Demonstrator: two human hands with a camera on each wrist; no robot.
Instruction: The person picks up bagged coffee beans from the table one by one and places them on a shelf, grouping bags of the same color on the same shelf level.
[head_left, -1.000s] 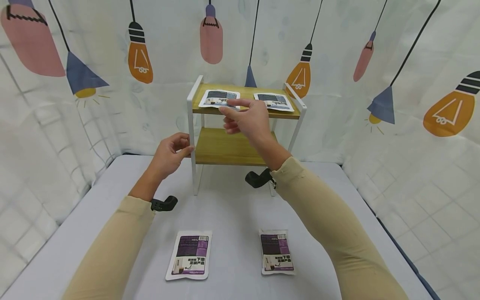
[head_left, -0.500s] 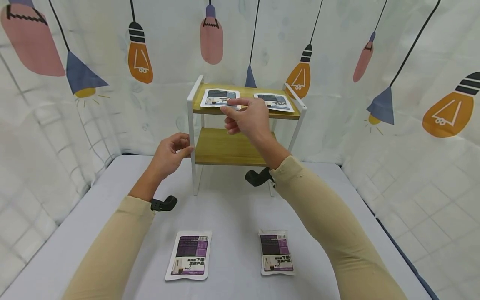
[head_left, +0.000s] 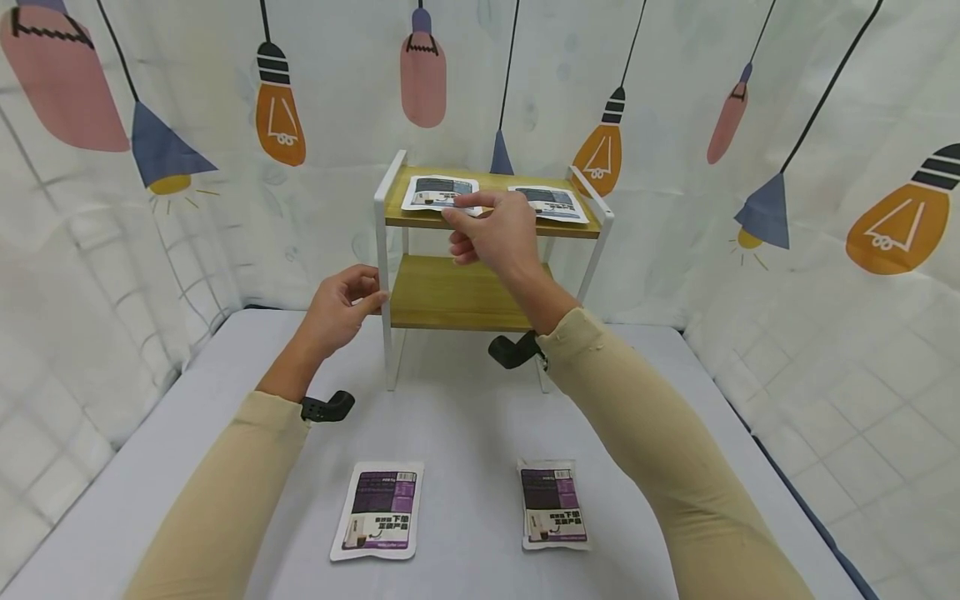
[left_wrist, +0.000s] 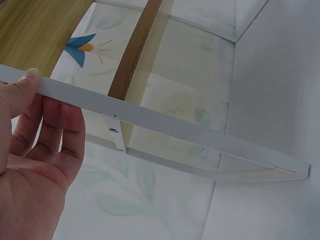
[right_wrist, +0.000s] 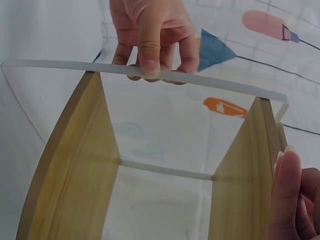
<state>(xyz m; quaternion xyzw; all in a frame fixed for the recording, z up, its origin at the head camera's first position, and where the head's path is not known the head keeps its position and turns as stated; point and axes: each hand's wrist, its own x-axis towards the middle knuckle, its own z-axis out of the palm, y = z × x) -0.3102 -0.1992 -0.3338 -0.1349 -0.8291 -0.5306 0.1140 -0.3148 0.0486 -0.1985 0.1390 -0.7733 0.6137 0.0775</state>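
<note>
A two-tier shelf rack [head_left: 459, 292] with white side frames and wooden boards stands at the back of the table. My left hand [head_left: 343, 307] grips its left front post [left_wrist: 165, 131], thumb in front and fingers curled behind. Two flat white packets with dark printed labels lie on the top board. At the front right corner of the left packet [head_left: 435, 190], my right hand [head_left: 501, 235] pinches the edge between thumb and index finger. The right packet [head_left: 553, 204] lies just beyond that hand, partly covered by it. In the right wrist view, the right fingertips [right_wrist: 288, 159] are beside the top board.
Two purple-labelled white packets lie on the white tabletop in front, a left one [head_left: 378, 510] and a right one [head_left: 553, 505]. The lower wooden board [head_left: 450, 292] sits under the right hand. A patterned curtain [head_left: 337, 100] encloses the table's back and sides.
The left packet on the top board has shifted slightly right and back, and my right hand has moved very slightly with it. The left hand stays in place on the post.
</note>
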